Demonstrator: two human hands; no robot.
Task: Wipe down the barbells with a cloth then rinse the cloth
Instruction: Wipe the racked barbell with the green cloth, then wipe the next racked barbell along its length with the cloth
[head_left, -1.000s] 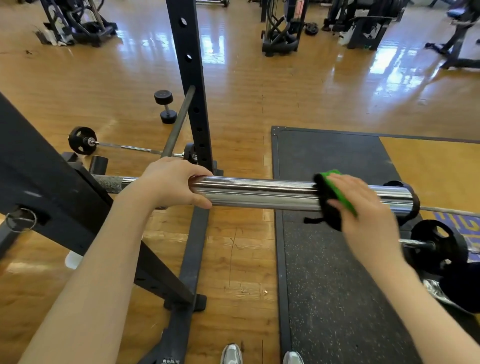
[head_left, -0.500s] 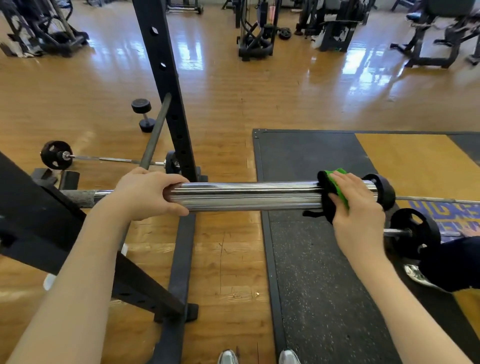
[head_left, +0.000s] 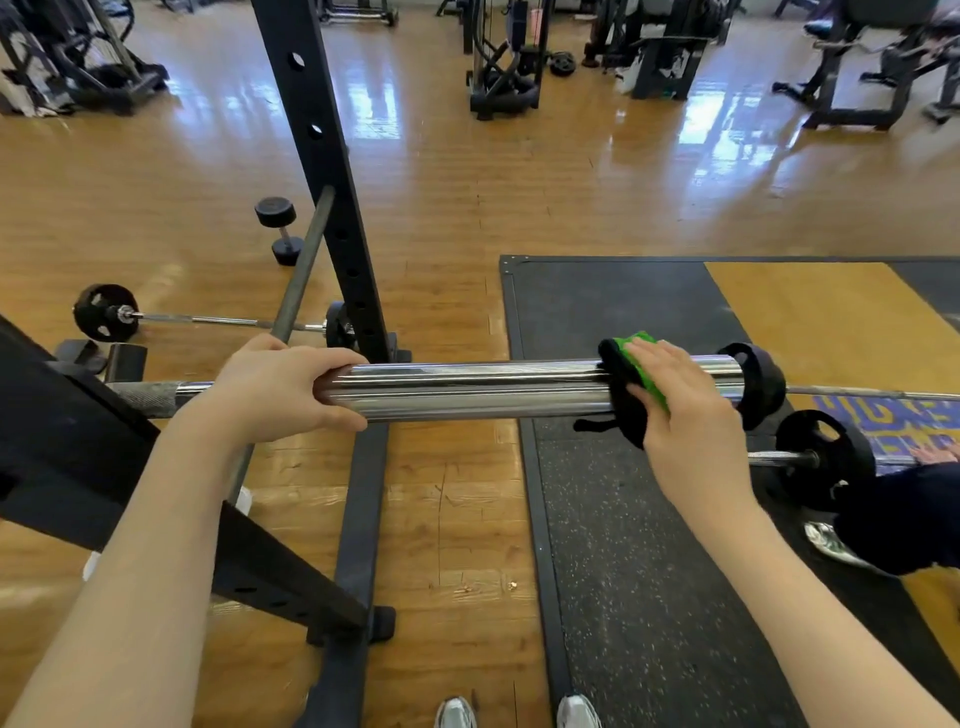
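Beside the black rack upright (head_left: 332, 208), just to its right, the chrome barbell sleeve (head_left: 478, 389) lies level across the view, and the wiping step looks to be in hand. Left of the upright's foot, the left hand (head_left: 283, 389) wraps the inner end of the sleeve, fingers curled over the top and thumb underneath, steadying it. Well right of the upright, the right hand (head_left: 685, 410) presses the cloth (head_left: 631, 384) around the sleeve near its outer end, fingers fairly straight and laid over the fabric, with the thumb side hidden behind it; I cannot tell how far the cloth wraps underneath. The cloth is green on one face and black on the other, with a loose black tail hanging below the metal. The sleeve itself is bright and mirror-like, with streaked reflections along its length and no obvious grime. My judgement is that the next move calls for firm pressure and a slide along the sleeve toward the upright, while the left hand holds the bar from rolling; rinsing is not yet due
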